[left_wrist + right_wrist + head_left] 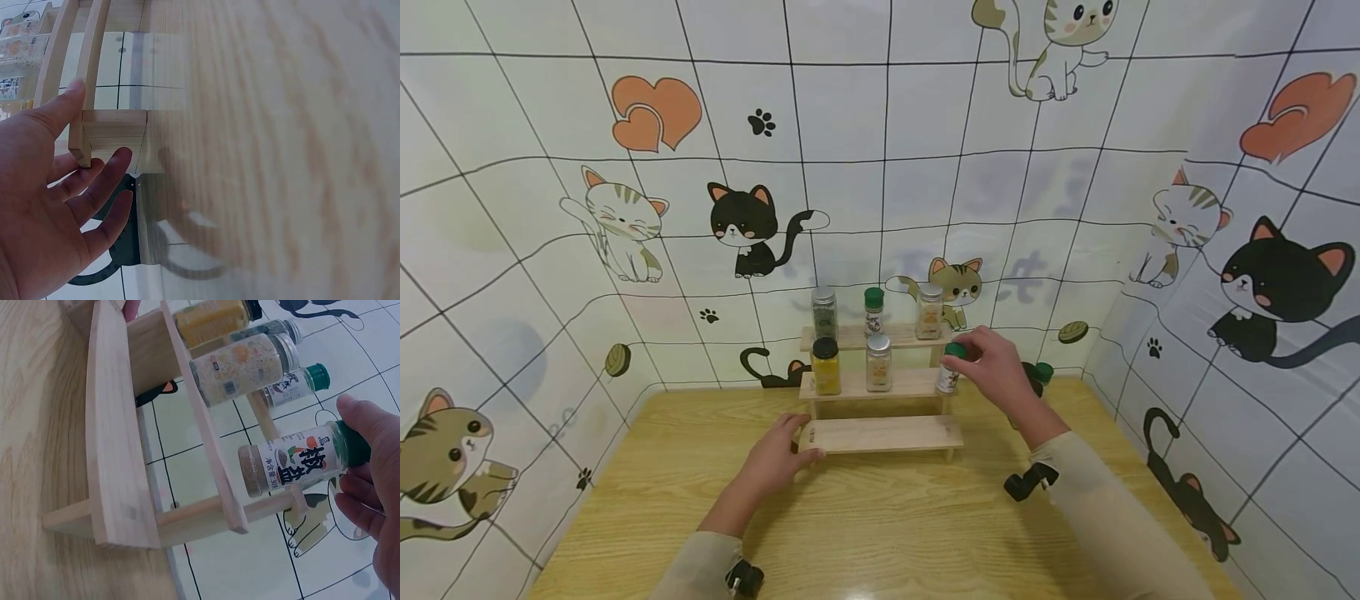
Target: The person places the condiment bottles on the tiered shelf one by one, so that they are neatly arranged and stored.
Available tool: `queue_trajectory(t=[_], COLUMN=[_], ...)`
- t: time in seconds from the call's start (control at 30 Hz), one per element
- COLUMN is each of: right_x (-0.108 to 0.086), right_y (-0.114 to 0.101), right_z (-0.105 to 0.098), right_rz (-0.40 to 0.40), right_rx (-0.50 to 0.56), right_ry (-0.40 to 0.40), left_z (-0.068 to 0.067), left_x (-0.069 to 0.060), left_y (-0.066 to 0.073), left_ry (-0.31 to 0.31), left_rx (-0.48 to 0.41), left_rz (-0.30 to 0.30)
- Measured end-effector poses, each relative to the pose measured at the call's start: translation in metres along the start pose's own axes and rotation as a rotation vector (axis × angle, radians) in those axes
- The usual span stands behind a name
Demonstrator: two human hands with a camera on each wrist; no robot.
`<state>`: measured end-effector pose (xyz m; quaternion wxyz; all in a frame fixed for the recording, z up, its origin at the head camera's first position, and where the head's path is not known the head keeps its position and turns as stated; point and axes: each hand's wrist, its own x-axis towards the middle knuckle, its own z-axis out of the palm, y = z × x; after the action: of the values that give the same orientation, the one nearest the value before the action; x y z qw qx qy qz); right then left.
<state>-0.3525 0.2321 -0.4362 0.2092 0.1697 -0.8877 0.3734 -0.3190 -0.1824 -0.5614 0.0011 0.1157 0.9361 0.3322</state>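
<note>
Nearest me, two beige sleeves (1127, 525) reach over the bench (887, 525), each with one black device (1032, 481) at the wrist. The left hand (771, 458) holds the left end of the lowest shelf of a three-tier wooden rack (880, 433), thumb in front, index finger behind, other fingers spread. On the middle tier stand two jars, a black-capped yellow one (827, 367) and a silver-capped one (878, 363). At that tier's right end, the right hand (996, 367) pinches a green-capped shaker (294, 459) by its cap; the shaker hangs below the fingertips, and I can't tell whether its base touches the wood. Behind the right wrist, one more green cap (1043, 372) shows, mostly hidden. Three jars line the top tier: two silver-capped (824, 313), one green-capped (873, 312) between them. Beyond is a cat-printed wall covering (850, 108).
</note>
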Motion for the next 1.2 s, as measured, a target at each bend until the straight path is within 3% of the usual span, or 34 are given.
queue_trajectory(t=[0.5, 0.9, 1.2], right_x=[0.032, 0.030, 0.027], right_y=[-0.015, -0.009, -0.004], right_z=[0.020, 0.031, 0.041], right_rz=[0.035, 0.043, 0.046], right_rx=[-0.061, -0.082, -0.062], right_ry=[-0.032, -0.030, 0.028], left_z=[-0.001, 0.000, -0.001], left_x=[0.000, -0.001, -0.001], left_y=[0.002, 0.003, 0.005], left_ry=[-0.009, -0.005, -0.003], left_rx=[-0.025, -0.021, -0.027], left_rz=[-0.010, -0.013, -0.012])
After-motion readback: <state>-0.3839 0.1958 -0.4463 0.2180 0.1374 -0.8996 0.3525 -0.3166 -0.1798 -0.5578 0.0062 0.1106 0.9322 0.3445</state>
